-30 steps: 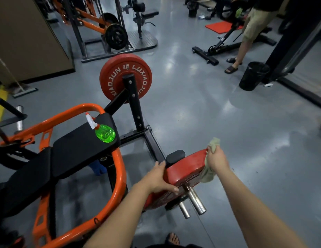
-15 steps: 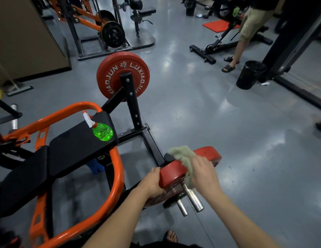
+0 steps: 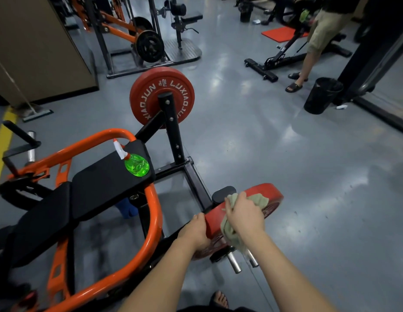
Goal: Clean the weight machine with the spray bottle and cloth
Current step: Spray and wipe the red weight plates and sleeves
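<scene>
An orange and black weight machine fills the lower left. Its near red weight plate sits on chrome pegs in front of me. My right hand presses a pale green cloth onto the plate's rim, the cloth draping down over the face. My left hand grips the plate's near left edge. A green spray bottle with a white nozzle stands on the black pad, apart from both hands. A second red plate hangs at the machine's far end.
A black bin stands at the right, beside a black machine frame. Another person's legs stand by a bench at the upper right. A rack with a black plate is behind. My foot shows at the bottom edge.
My right hand has swept the cloth from the plate's far edge back along the rim toward me. The left hand has kept its hold on the near edge.
</scene>
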The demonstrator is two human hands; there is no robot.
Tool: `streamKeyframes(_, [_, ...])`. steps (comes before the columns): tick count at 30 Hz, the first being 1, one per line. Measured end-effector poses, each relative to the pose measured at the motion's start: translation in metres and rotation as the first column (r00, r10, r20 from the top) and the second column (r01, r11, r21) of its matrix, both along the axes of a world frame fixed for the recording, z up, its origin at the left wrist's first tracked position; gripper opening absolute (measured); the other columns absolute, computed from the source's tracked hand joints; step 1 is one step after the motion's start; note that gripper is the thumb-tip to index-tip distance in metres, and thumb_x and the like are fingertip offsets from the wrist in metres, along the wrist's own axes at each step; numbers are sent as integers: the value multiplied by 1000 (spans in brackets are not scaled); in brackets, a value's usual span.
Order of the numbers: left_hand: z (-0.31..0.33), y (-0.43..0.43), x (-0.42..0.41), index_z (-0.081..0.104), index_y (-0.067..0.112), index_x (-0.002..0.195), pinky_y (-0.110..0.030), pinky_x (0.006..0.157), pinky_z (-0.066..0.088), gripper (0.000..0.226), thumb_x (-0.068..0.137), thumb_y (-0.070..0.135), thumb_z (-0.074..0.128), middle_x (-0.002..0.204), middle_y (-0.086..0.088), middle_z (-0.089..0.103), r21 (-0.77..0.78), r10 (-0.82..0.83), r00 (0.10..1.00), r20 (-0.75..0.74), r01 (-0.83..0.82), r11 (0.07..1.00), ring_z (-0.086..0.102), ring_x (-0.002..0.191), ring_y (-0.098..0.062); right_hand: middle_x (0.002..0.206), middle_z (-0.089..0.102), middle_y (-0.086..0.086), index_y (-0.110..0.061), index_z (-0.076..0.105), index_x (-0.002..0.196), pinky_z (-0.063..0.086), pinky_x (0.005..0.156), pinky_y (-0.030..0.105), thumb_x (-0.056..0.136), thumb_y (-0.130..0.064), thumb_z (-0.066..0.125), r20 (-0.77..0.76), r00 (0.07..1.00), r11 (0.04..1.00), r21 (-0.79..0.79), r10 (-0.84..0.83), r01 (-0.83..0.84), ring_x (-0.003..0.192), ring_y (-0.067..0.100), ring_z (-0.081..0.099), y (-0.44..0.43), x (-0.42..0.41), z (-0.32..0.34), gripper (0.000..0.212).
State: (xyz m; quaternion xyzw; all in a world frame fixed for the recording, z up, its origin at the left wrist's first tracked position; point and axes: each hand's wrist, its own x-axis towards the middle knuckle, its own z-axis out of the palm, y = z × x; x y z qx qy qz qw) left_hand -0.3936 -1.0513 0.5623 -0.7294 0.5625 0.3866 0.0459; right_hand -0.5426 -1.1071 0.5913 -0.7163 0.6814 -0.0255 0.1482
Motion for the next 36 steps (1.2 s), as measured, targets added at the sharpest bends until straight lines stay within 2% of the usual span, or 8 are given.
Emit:
streamKeyframes(6, [-7,-1,5,36,17,138,-41,99,48,69,83,30,76,128,-6,52,-15,-7,1000,-14,7,1000,57,119,-30,103,67,19,-2,55,109,43,72,37,103,-49,48,349,907,971,73,-237,226,98,40,65,-7,-19,2,48])
streamKeyframes(11, [-13,4,8,34,18,142,-37,99,46,76,82,34,79,133,-6,51,-68,7,997,-82,-12,998,55,122,-28,111,60,22,-1,55,107,44,89,50,103,-43,51,306,912,932,-150,-273,329,106,41,52,-18,-45,-12,42])
streamKeyframes(14, [-14,5,9,34,19,142,-35,99,45,74,84,31,78,134,-4,50,-72,18,995,-98,-25,997,54,123,-27,114,60,20,-1,58,110,43,99,51,101,-49,48,333,932,943,-240,-145,232,113,40,53,11,-33,-25,50])
streamKeyframes(18, [-16,8,11,34,20,141,-37,101,46,70,85,25,75,137,-4,48,-79,37,993,-109,-46,996,54,123,-25,153,42,20,4,41,147,33,121,46,92,-43,64,275,958,976,-217,78,-17,147,33,35,43,-21,-46,76])
streamKeyframes(23, [-21,13,14,35,19,138,-35,104,43,69,85,25,79,136,-3,47,-77,52,991,-127,-62,995,51,126,-24,154,48,2,-12,50,147,48,108,42,82,0,66,362,907,966,-213,215,-145,142,18,42,29,-56,-41,69])
streamKeyframes(26, [-23,13,15,36,19,137,-35,107,43,69,84,25,79,135,-3,47,-89,51,990,-134,-63,994,50,126,-23,131,61,-13,-37,56,131,50,77,37,97,-29,59,401,916,992,-118,13,37,114,18,58,2,-74,-25,35])
streamKeyframes(31, [-23,10,16,35,18,136,-36,106,44,69,84,29,80,134,-3,48,-75,27,992,-122,-36,997,51,123,-23,108,68,14,-14,60,111,44,77,39,101,-45,53,553,706,876,96,-442,473,105,39,62,-53,-88,-29,33])
streamKeyframes(36, [-29,10,19,34,19,135,-37,106,45,70,83,29,80,132,-1,48,-60,29,990,-140,-38,997,52,121,-21,107,68,6,-25,59,115,44,73,37,98,-33,58,437,856,939,-69,-275,337,98,36,63,-17,-56,-19,19])
